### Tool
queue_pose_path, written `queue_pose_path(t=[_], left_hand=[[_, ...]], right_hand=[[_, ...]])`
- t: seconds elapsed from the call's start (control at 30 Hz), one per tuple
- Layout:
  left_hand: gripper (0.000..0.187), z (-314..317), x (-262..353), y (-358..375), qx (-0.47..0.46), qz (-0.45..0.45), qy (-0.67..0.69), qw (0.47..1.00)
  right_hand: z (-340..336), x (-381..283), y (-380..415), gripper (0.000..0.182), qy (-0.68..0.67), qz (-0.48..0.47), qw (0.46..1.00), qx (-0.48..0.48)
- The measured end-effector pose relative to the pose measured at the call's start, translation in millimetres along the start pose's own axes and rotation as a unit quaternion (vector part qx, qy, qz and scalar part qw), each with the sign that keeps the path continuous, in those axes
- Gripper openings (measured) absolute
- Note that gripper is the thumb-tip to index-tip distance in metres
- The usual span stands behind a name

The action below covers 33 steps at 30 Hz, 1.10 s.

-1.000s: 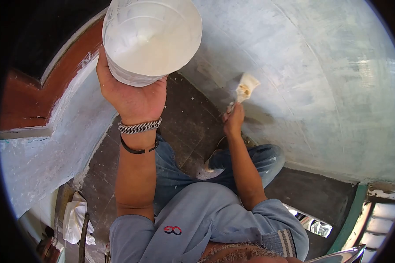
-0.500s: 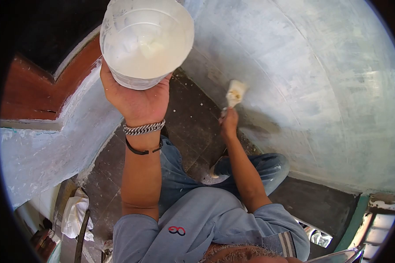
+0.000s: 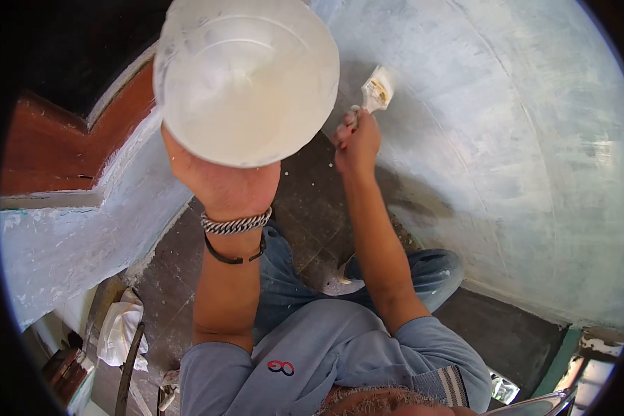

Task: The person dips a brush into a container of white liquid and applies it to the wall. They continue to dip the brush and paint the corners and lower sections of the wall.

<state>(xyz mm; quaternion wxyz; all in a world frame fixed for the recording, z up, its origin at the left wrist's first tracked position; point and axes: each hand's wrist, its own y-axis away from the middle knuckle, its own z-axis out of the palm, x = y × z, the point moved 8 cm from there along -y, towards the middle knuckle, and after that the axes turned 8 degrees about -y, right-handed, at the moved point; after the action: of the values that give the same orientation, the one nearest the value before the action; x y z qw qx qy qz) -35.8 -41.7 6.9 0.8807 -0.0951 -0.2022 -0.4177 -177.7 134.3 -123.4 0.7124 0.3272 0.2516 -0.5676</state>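
Note:
A white bucket (image 3: 256, 90) with pale paint in it rests on my left hand (image 3: 222, 182), which supports it from below, palm up; its fingers are mostly hidden by the bucket. In my right hand (image 3: 359, 142) is the handle of a paintbrush (image 3: 377, 90), fingers wrapped round it. The bristles are coated in white paint, with a yellowish patch below them. The brush points up at the whitish-blue wall (image 3: 478, 132), and its tip looks to be against or very near the surface.
A reddish-brown frame (image 3: 55, 149) edges the wall on the left. Dark floor tiles (image 3: 312, 201) carry white paint specks. At lower left lie a white cloth or bag (image 3: 120, 333) and a dark curved bar (image 3: 130, 367). A green frame (image 3: 560, 360) stands at lower right.
My right hand and the paintbrush have moved upward along the wall. The bucket has come closer to the camera and its opening faces me more.

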Motion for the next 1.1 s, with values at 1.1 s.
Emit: queue_pose_path(t=[1.1], left_hand=[[0.070, -21, -13, 18, 0.091, -0.016, 0.027, 0.995]], right_hand=[[-69, 132, -71, 0.016, 0.163, 0.092, 0.982, 0.012]])
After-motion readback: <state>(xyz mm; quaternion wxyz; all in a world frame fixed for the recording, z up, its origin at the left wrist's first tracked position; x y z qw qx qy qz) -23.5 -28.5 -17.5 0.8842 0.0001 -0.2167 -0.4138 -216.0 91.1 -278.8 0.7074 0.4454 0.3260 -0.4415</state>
